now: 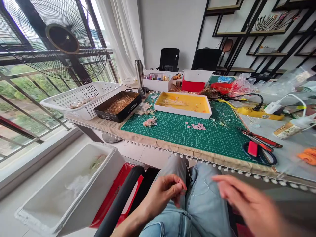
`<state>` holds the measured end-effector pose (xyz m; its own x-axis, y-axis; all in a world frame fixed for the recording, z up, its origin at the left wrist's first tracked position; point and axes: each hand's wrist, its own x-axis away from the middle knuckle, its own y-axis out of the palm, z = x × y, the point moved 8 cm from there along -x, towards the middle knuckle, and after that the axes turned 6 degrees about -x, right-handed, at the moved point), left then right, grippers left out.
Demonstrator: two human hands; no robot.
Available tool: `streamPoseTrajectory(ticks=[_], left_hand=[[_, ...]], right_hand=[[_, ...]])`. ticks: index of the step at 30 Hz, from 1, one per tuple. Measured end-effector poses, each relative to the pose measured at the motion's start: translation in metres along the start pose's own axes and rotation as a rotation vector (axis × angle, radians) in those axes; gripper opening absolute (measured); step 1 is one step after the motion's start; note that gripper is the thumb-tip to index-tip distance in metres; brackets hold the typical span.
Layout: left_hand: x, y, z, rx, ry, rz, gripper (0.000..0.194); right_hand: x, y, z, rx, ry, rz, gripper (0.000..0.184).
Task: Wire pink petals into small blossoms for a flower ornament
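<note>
My left hand [164, 194] hangs above my denim-covered thigh [199, 197], its fingertips pinched together; a thin wire may lie there, but the blur hides it. My right hand [247, 200] is blurred, fingers extended, and holds nothing visible. Both hands are below the table's tasselled front edge [197, 158]. Beyond them lies a green cutting mat [177, 133] with small pink petal pieces [196, 126] and a cluster of pink petals [150, 122]. A white tray of yellow liquid [184, 104] stands on the mat.
Red-handled scissors [261, 140] lie at the mat's right edge. To the left stand a white perforated basket [81, 100] and a black tray of dry straw [118, 106]. A white foam box [69, 187] sits on the floor, and a standing fan [61, 39] is by the window.
</note>
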<state>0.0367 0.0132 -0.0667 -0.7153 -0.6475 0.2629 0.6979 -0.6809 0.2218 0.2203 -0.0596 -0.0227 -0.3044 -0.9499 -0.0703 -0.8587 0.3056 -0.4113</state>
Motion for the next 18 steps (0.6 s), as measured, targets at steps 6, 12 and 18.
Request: streamPoseTrajectory(ticks=[6,12,18], left_hand=[[-0.001,0.008,0.001,-0.047,0.041,0.026,0.027],[-0.001,0.008,-0.004,-0.287,-0.033,0.065,0.012],[-0.004,0.008,0.004,-0.285,-0.006,0.042,0.016]], right_hand=[[-0.016,0.081,-0.018,0.034,-0.054,-0.422,0.038],[-0.005,0.082,-0.016,0.044,-0.08,-0.482,0.043],[-0.008,0.083,0.028,-0.334,0.198,-0.356,0.029]])
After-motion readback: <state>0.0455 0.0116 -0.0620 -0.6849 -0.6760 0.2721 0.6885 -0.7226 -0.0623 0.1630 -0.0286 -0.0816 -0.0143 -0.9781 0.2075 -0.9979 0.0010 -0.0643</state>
